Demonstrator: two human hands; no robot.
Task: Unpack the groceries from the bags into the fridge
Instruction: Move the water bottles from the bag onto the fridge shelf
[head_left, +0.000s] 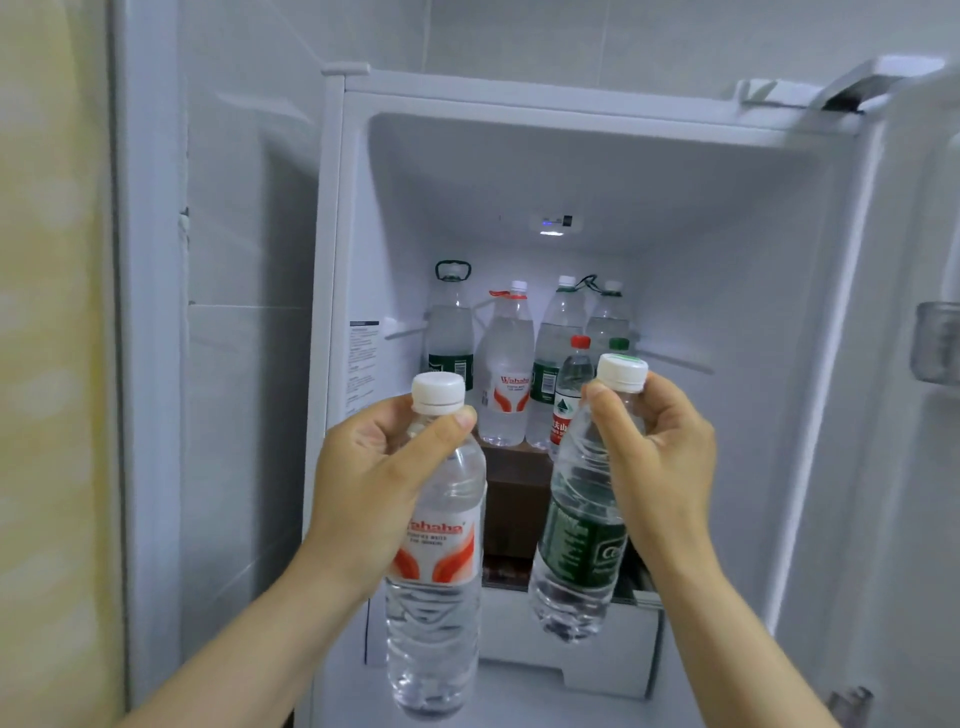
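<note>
Red-label bottle (434, 545) hangs from my left hand (374, 483), fingers curled round its neck. Green-label bottle (576, 545) is tilted, gripped under the cap by my right hand (660, 457). Both are held in front of the open fridge (727, 208), not yet inside. Step: loading. Next move likely calls for standing them upright before the row of bottles (506, 374) without knocking any.

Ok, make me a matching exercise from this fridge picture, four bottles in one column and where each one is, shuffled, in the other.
1 tilted green-label bottle
2 nearest orange-label bottle
3 red-capped bottle
4 bottle with upright handle

A back left in fridge
B in left hand
C front row in fridge
D in right hand

Pairs: 1-D, 2-B, 3-C, 4-A
</note>
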